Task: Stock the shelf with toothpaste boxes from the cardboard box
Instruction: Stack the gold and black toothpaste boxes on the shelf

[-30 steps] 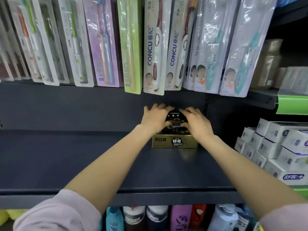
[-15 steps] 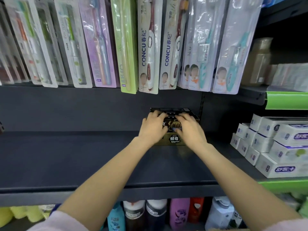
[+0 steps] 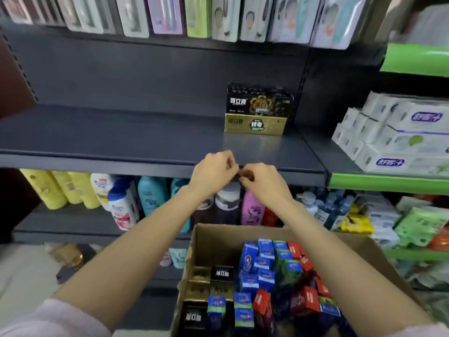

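Note:
A black toothpaste box (image 3: 260,100) lies stacked on a gold toothpaste box (image 3: 255,124) at the back right of the dark shelf (image 3: 121,139). My left hand (image 3: 213,172) and my right hand (image 3: 261,182) hover together in front of the shelf's front edge, fingers loosely curled, holding nothing that I can see. Below them stands the open cardboard box (image 3: 218,239), packed with upright toothpaste boxes: gold and black ones (image 3: 206,288) at its left, blue, green and red ones (image 3: 274,271) to the right.
Toothbrush packs (image 3: 194,15) hang above the shelf. White toothpaste boxes (image 3: 398,137) are stacked on the neighbouring green-edged shelf at right. Shampoo bottles (image 3: 121,198) fill the shelf below. The left part of the dark shelf is bare.
Both hands have let go of the stacked black and gold boxes and pulled back from the rear of the shelf to its front edge. The view has tilted down, revealing the cardboard box.

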A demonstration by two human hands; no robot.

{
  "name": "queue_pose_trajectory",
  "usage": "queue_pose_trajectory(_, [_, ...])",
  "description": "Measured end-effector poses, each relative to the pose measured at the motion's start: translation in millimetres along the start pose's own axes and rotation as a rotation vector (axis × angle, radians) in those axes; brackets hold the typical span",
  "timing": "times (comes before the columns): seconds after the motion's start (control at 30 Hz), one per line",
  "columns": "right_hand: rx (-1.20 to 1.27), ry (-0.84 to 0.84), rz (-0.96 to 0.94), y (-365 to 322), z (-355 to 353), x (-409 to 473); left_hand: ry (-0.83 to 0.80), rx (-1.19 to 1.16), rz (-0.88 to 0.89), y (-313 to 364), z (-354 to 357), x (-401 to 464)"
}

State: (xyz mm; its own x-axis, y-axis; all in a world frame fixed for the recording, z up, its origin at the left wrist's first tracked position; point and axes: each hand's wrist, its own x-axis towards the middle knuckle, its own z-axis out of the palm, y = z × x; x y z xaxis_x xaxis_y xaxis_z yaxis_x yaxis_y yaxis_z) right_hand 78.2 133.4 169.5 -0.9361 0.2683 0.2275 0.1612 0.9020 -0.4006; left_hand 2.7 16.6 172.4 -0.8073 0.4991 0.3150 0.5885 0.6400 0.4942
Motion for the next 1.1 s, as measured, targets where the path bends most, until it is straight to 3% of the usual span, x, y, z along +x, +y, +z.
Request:
queue_pose_trajectory(0.17, [0.020,-0.214,0.134,5.7,67.1,-46.6,-0.046,0.275,0.101,-25.5,29.4,-52.3])
queue_pose_trajectory(0.33, [-0.013,-0.425,0.186,14.6,127.9,-69.3,-0.421,0.303,0.082,-67.0,56.4,-79.2])
queue_pose_trajectory(0.43, [-0.019,-0.562,0.215,22.3,155.5,-80.8,-0.612,0.445,0.150,-87.2,75.9,-93.6])
queue_pose_trajectory(0.57, [-0.021,-0.751,0.208,33.7,179.2,-96.3,-0.731,0.682,0.237,-100.3,96.9,-105.9])
queue_pose_trajectory(0.77, [-0.071,-0.657,0.210,41.6,188.6,-98.2,-0.855,0.812,0.305,-105.1,108.7,-112.4])
queue_pose_trajectory(0.97, [-0.277,-0.696,0.109,34.8,198.2,-96.5,-0.826,0.865,0.343,-107.0,118.9,-117.0])
queue_pose_trajectory(1.1, [-0.192,-0.661,0.122,36.0,194.3,-92.3,-0.784,0.795,0.358,-113.2,124.0,-114.7])
